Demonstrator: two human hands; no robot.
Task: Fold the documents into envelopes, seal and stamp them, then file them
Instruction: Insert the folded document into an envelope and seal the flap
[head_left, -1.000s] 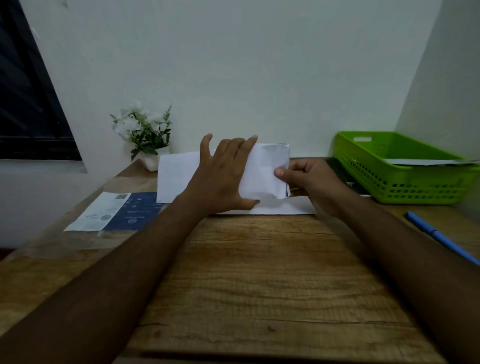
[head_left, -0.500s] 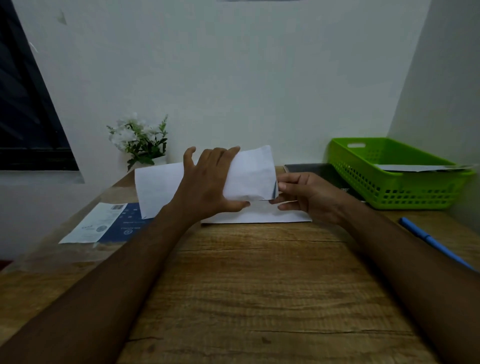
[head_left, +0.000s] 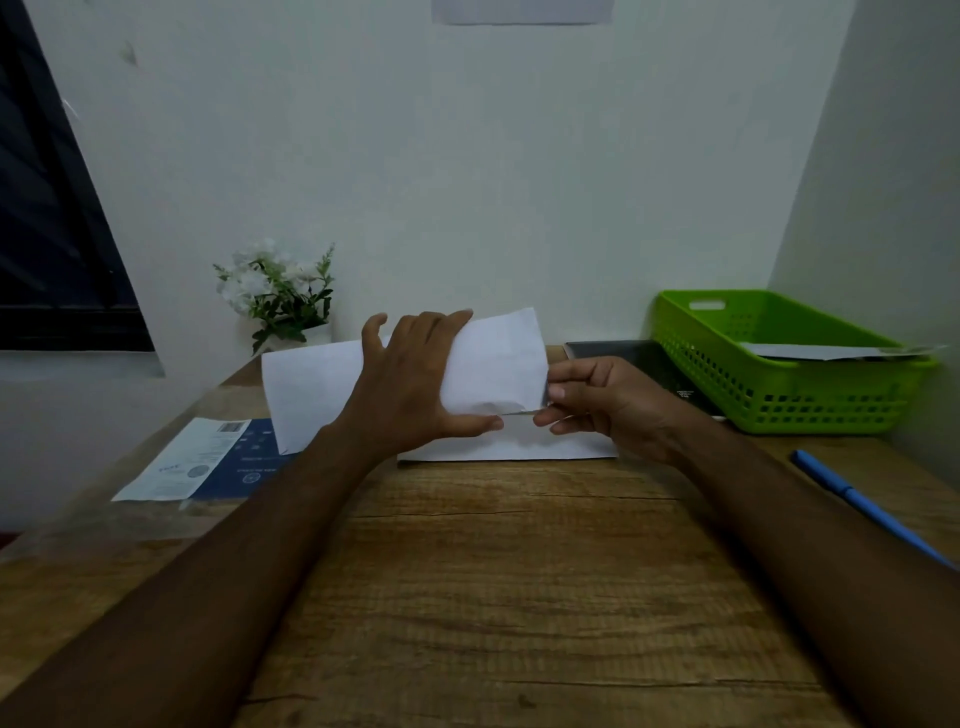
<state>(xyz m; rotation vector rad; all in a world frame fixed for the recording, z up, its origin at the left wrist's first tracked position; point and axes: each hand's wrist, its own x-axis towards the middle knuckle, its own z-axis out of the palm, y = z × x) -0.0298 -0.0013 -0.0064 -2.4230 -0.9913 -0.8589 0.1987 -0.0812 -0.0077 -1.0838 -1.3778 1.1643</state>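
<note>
The left hand covers the middle of the paper, so I cannot tell whether it is one piece or two. Both hands mask much of the sheet beneath. The pen runs off the right edge. The leaflet's print is too small to read.

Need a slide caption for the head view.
Left hand grips a white paper above a wooden desk while right hand pinches its edge; green basket sits at right.
</note>
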